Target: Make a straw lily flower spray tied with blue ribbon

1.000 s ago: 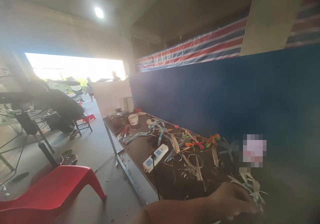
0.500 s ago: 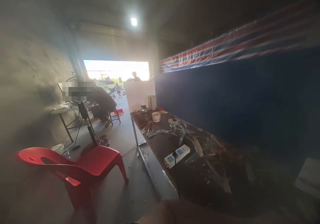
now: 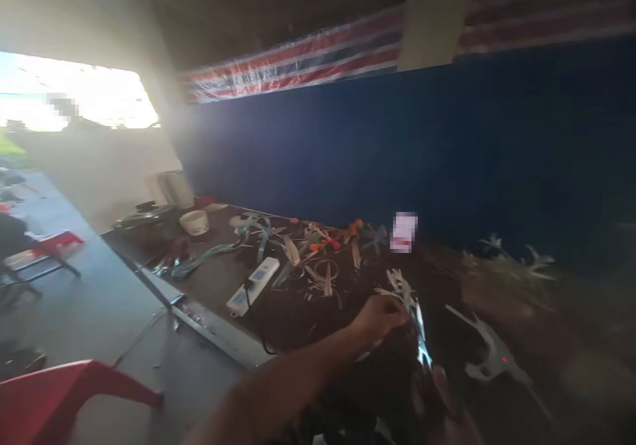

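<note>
Over the dark table, my left hand [image 3: 380,320] is closed, with its fingers pinching a bundle of pale, leaf-like strips [image 3: 401,286] that fan out above them. My right hand [image 3: 440,395], dim and blurred near the lower edge, is wrapped round a pair of scissors [image 3: 422,339]. The shiny blades point up beside the strips; I cannot tell whether they touch them. To the right of my hands lies a white glue gun [image 3: 491,353] with a small red light.
A white power strip [image 3: 253,287] with a black cord lies left of my hands. Behind it are scattered strips, a pale blue ribbon [image 3: 211,254] and orange-red pieces [image 3: 328,241]. A white bowl [image 3: 195,222] and lidded pot [image 3: 144,213] stand farther off. A red chair [image 3: 74,392] is lower left.
The view has swung right and down toward the table. Both hands, the pale strips, the scissors and the glue gun have come into sight; the fan has left it.
</note>
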